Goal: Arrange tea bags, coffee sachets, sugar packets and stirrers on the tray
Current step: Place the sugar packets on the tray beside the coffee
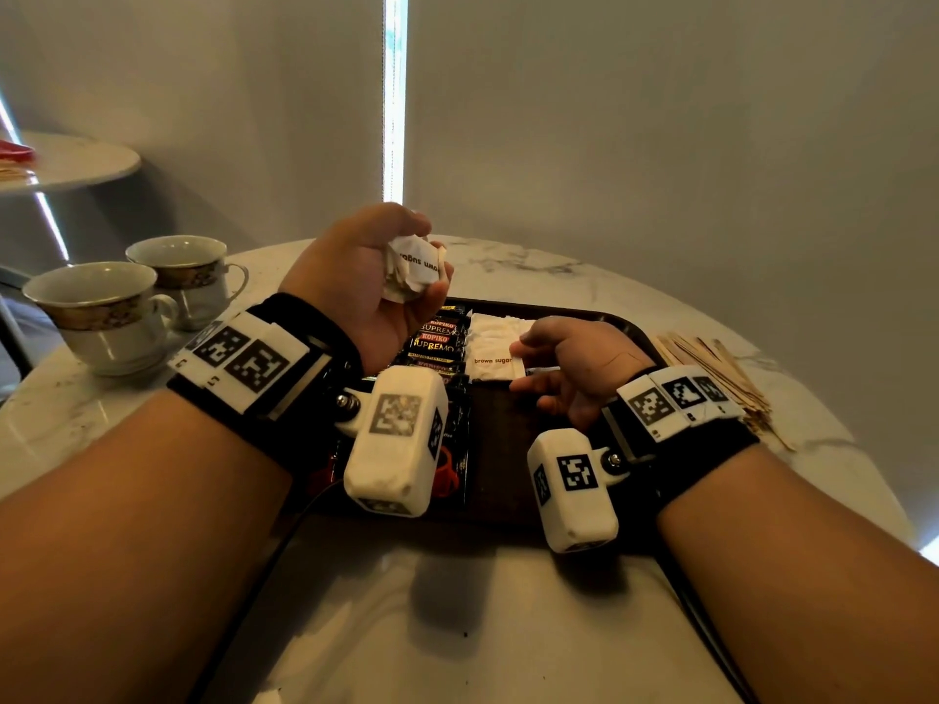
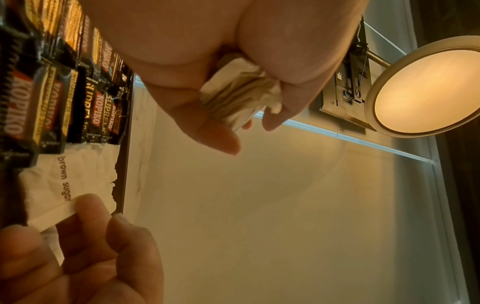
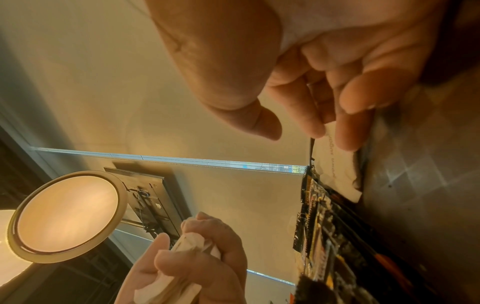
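Left hand (image 1: 376,276) is raised above the far-left part of the tray (image 1: 632,325), palm up, fingers curled tight around a bunch of white sugar packets (image 1: 414,266); "brown sugar" print shows upside down on the outer one. Left wrist view confirms the stack edge-on between thumb and fingers (image 2: 233,96). Right hand (image 1: 569,368) is low over the tray, fingers bent, fingertips on the near edge of the top packet in the sugar pile (image 1: 498,343) lying on the tray; looks like a light pinch on that packet's edge, thumb apart from it. Sugar pile sits in the far middle of the tray, just right of a row of black coffee sachets (image 1: 437,340) that runs along the tray's left side, overlapping. Wooden stirrers (image 1: 711,368) lie on the counter (image 1: 457,602) just beside the tray's right rim, not on it. Two cups (image 1: 122,307) stand on the counter at far left, well apart from the tray.
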Available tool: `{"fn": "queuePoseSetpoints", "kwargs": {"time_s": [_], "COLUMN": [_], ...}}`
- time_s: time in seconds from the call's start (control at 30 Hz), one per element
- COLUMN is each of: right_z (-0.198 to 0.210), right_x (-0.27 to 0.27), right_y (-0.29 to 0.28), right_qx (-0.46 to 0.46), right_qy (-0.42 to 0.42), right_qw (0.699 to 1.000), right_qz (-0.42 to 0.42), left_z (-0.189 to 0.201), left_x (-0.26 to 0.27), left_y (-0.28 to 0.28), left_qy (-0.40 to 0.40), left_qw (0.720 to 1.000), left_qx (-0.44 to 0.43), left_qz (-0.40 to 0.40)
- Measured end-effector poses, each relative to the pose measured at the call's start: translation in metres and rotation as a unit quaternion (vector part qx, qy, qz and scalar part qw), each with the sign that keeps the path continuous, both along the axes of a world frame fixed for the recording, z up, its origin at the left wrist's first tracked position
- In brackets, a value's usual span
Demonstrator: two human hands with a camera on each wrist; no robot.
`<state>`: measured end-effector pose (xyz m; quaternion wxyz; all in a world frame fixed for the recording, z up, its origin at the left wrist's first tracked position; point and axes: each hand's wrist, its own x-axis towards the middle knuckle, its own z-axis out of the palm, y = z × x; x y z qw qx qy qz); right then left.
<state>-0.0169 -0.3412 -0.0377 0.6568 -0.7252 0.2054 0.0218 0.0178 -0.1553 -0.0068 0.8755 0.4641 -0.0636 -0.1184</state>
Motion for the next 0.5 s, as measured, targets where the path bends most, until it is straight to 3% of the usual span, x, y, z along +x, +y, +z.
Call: {"fn": "queuePoseSetpoints", "kwargs": {"time_s": [0.23,0.5], "right_z": [-0.0015,-0.0012], "right_x": [-0.0005,-0.0008], "right_y": [0.0016,0.0047], "right_qx": [0.001,0.081], "right_qy": [-0.017,-0.012], "right_qw": [1.0,0.996], "right_qz": [-0.01,0.031], "left_z": [-0.0003,0.0008], "left_x": [-0.0013,-0.0081], "left_y": [0.0002,-0.0021], "left_qy": [-0.004,-0.008], "left_qw": [1.0,1.0], "left_qx": [0.01,-0.011], "left_qz": [0.0,-0.013]}}
